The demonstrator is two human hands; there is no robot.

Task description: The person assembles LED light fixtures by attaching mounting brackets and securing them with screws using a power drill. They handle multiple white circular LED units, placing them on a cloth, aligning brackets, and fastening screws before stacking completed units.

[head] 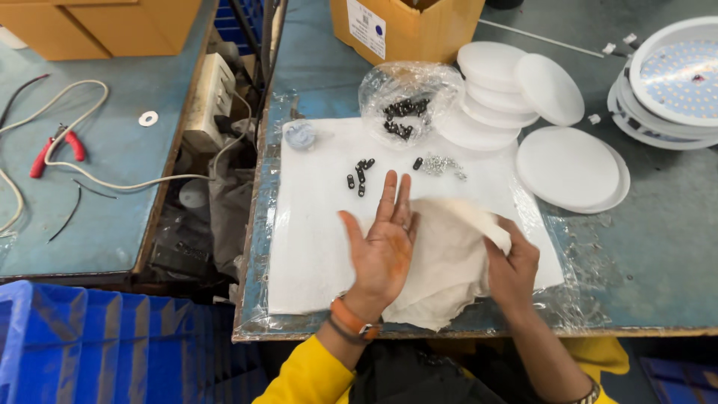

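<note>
My left hand point(383, 243) is held palm up and flat over a white foam sheet point(314, 224), fingers stretched out, with an orange stain on the palm. My right hand point(512, 265) grips a crumpled off-white cloth point(441, 262), which lies against the edge of my left palm. Just beyond my left fingertips lie several small black clips point(360, 176) and a little heap of silver screws point(443, 164).
A clear plastic bag of black clips point(407, 97) sits at the sheet's far edge. Stacked white round diffuser discs point(516, 90) and round LED panel lights point(673, 75) stand at right. A cardboard box point(404, 30) is behind. Red pliers point(56, 150) and cable lie on the left table.
</note>
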